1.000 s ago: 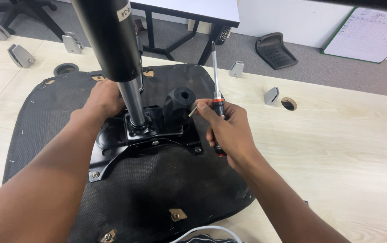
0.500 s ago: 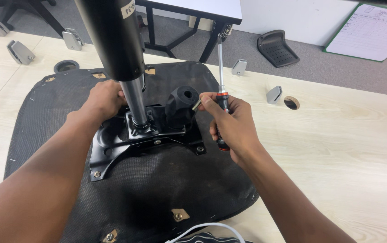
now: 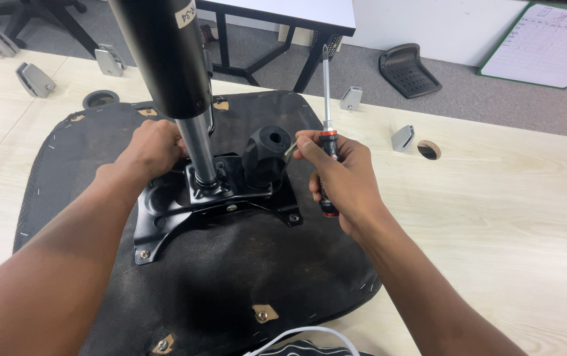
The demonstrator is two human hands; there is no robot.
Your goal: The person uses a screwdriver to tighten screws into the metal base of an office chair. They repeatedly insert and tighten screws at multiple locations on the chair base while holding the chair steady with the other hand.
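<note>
Left hand (image 3: 153, 146) grips black metal plate (image 3: 184, 211) beside gas cylinder (image 3: 165, 59), same as before. Right hand (image 3: 342, 178) closed on screwdriver (image 3: 326, 132), shaft upright, fingertips now pinch small screw (image 3: 290, 150) nearer to black knob (image 3: 265, 155); screw seems ready for hole

Right hand (image 3: 346, 181) is gripping a black screwdriver (image 3: 326, 142) with red bands. Beside that grip, the knob (image 3: 265, 155) and plate (image 3: 184, 211) are showing black, the column (image 3: 201, 151) silver.
</note>
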